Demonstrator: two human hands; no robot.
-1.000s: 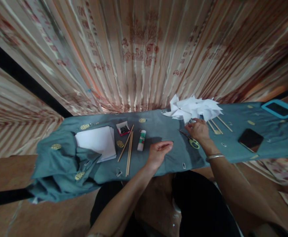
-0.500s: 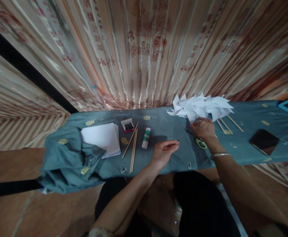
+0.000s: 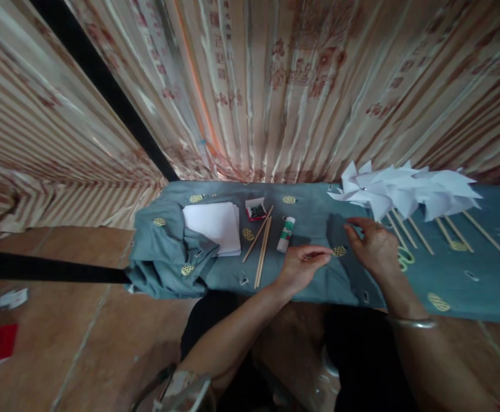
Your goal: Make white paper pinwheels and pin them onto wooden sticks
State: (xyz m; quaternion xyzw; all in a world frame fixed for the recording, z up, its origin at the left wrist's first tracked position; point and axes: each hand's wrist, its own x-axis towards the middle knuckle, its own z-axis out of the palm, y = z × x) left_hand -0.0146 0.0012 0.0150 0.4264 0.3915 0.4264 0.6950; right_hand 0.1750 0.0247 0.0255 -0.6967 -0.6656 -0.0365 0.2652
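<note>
The glue stick (image 3: 286, 234) lies on the cloth-covered table (image 3: 485, 300), near the knuckles of the left hand (image 3: 302, 268). That hand has its fingers curled toward the thumb in a pinch; whether something tiny sits between them cannot be told. The right hand (image 3: 375, 245) is just across from it, fingers bent and thumb near the forefinger; nothing clearly shows in its grip, so I cannot tell. By its wrist lie the scissors (image 3: 406, 258), only the green handles visible. Beyond are overlapping white paper pinwheels (image 3: 411, 189), their sticks pointing toward the person. Leftward come loose wooden sticks (image 3: 263, 252), an open box (image 3: 255, 202) of small dark pieces and a stack of paper (image 3: 209, 223). The step in hand seems fine fingertip work or a pause between grips; a next move would call for a precise pinch.
</note>
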